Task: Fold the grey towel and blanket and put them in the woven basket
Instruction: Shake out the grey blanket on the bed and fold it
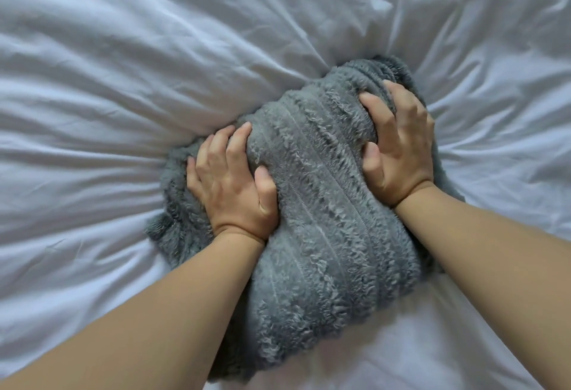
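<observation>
White, creased bed linen [123,49] across the whole view, dented and pleated toward the middle.

**Position.** Grey, ribbed, deep-pile fleece blanket [324,204] at the centre of the linen, folded into a thick, rounded oblong. Long axis from near to far, leaning right. Layered edges visible along the left side and at the far end.

**Hands.**
- Left hand [231,185]: grips the left flank of the blanket. Fingers [216,148] curled over the edge into the pile, thumb pressed on the top face.
- Right hand [401,145]: grips the far right flank. Fingers curled round the edge, thumb dug into the top face.
- Bare forearms [154,312] reaching in from the two bottom corners.

**Progress (judgement).**
- Folding of this piece appears complete or nearly so.
- Sinks into the linen under both hands, presumably squeezed ahead of a lift.
- Taken for the blanket by bulk and pile, not with certainty.
- Remaining: transfer to the woven basket, which is not in view.
- Remaining: the towel, also not in view, so its state cannot be told.

**Count.**
- Grey textile pieces: one.
- Hands: two.
- Baskets: none visible.
- Towels as a separate piece: none visible.
</observation>
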Demonstrator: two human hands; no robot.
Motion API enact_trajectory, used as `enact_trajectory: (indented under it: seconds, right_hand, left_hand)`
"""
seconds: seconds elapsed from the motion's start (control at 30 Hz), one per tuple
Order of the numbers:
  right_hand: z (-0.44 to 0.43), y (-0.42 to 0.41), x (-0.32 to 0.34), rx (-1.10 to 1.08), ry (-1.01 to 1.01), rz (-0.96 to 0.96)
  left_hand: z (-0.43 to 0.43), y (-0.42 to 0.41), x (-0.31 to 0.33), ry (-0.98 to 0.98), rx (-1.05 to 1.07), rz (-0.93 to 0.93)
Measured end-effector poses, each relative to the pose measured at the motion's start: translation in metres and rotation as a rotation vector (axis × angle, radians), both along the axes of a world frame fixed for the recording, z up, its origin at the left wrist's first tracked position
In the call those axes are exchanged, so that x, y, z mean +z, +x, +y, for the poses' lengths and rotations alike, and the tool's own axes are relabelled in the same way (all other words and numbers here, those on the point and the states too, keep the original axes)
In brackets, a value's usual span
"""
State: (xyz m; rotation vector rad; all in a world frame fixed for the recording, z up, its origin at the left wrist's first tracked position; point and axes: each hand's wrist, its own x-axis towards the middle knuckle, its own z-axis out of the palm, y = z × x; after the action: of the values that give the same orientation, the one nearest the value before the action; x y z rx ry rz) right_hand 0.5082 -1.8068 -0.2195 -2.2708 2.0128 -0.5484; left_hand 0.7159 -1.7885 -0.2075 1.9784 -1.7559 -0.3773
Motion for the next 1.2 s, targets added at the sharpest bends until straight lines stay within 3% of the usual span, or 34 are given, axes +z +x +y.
enact_trajectory:
  seconds: [0.63,0.87,0.93,1.03,1.13,1.2]
  right_hand:
    - [-0.013,-0.003,0.002,0.006,0.06,0.007]
    - [-0.008,0.023,0.079,-0.079,0.285,0.245]
    - [-0.002,0.042,0.11,-0.228,0.373,0.302]
    - [0.027,0.076,0.153,-0.636,0.372,0.176]
    - [0.076,0.113,0.182,-1.17,0.427,-0.144]
    - [0.102,0.135,0.188,-1.366,0.56,-0.44]
  left_hand:
    - [-0.015,-0.004,-0.004,0.135,-0.034,0.001]
    - [-0.017,0.023,0.041,0.293,-0.116,0.011]
    - [-0.022,0.035,0.059,0.387,-0.194,-0.025]
    - [-0.024,0.051,0.094,0.479,-0.285,-0.065]
    - [-0.025,0.061,0.13,0.567,-0.336,-0.129]
    - [-0.029,0.063,0.153,0.609,-0.395,-0.166]
